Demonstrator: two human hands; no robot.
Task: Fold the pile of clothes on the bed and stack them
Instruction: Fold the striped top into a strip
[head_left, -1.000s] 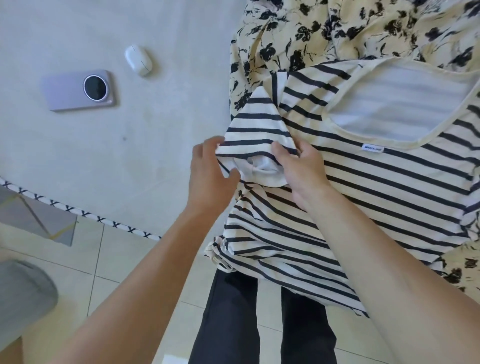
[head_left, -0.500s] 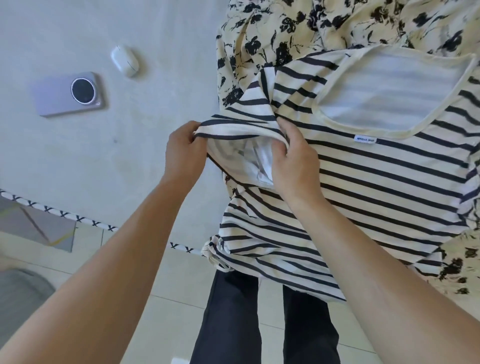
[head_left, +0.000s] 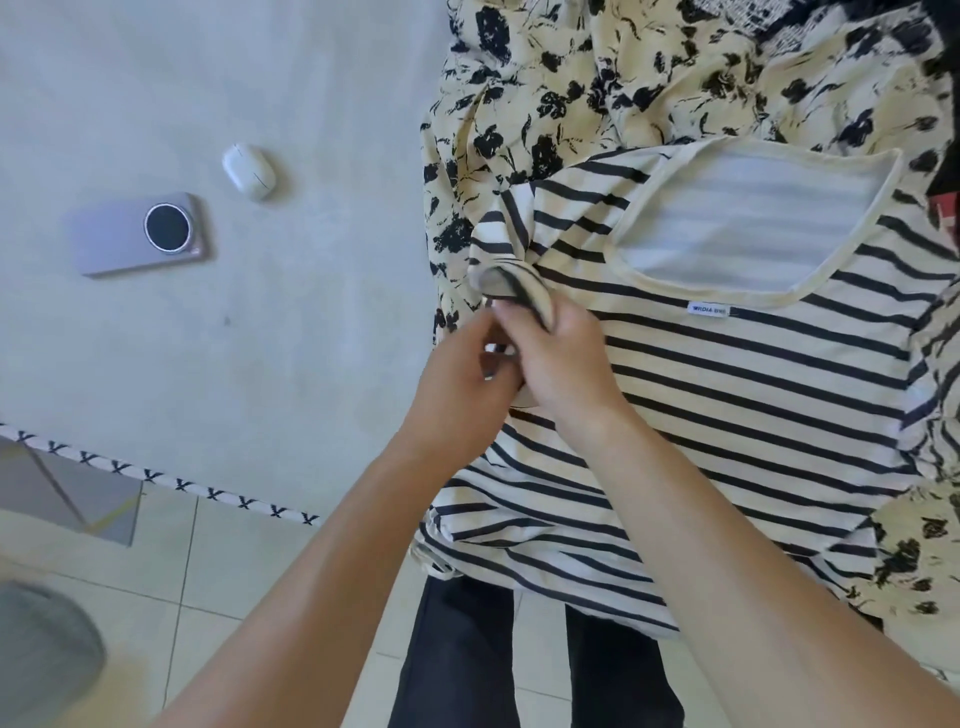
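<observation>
A cream T-shirt with black stripes (head_left: 753, 395) lies spread on the bed, neck opening away from me, its hem hanging over the bed edge. It rests on a cream garment with black flowers (head_left: 597, 88). My right hand (head_left: 561, 358) grips the bunched left sleeve (head_left: 511, 265) of the striped shirt, fingers curled round the fabric. My left hand (head_left: 462, 379) is pressed against it and pinches the same sleeve from the left. Part of the sleeve is hidden between the two hands.
On the pale bed sheet (head_left: 260, 364) to the left lie a lilac phone (head_left: 140, 234) and a white earbud case (head_left: 249, 170). The bed's trimmed edge (head_left: 156, 475) runs diagonally; tiled floor and my dark trousers (head_left: 457, 660) are below. Red and dark fabric shows at far right.
The sleeve was held spread open between both hands. The hands have come together and the sleeve is now bunched small between them.
</observation>
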